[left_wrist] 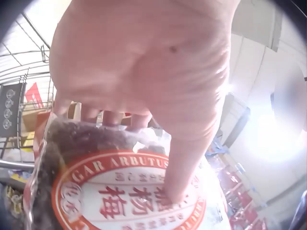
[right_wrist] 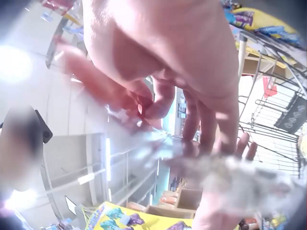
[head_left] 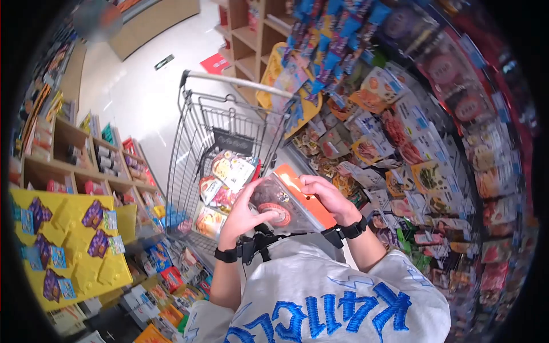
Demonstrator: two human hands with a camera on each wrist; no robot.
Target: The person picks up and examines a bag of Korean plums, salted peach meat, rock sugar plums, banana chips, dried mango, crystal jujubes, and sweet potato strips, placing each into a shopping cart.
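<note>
In the head view my left hand (head_left: 243,214) holds a clear bag of dark dried arbutus (head_left: 266,194) at chest height. Its thumb lies across the round red-and-white label (left_wrist: 112,201) in the left wrist view, with the other fingers behind the bag. An orange header strip (head_left: 321,212) runs along the bag's top, on the right. My right hand (head_left: 329,197) pinches this strip between thumb and curled forefinger. In the right wrist view that hand (right_wrist: 168,52) has its other fingers extended, and the bag is blurred.
A wire shopping cart (head_left: 234,80) stands just ahead, with several packaged foods (head_left: 234,168) inside. To the right are hanging snack bags (head_left: 394,134). A yellow display board (head_left: 71,251) and wooden shelves (head_left: 71,146) stand on the left. Pale floor (head_left: 137,91) lies beyond.
</note>
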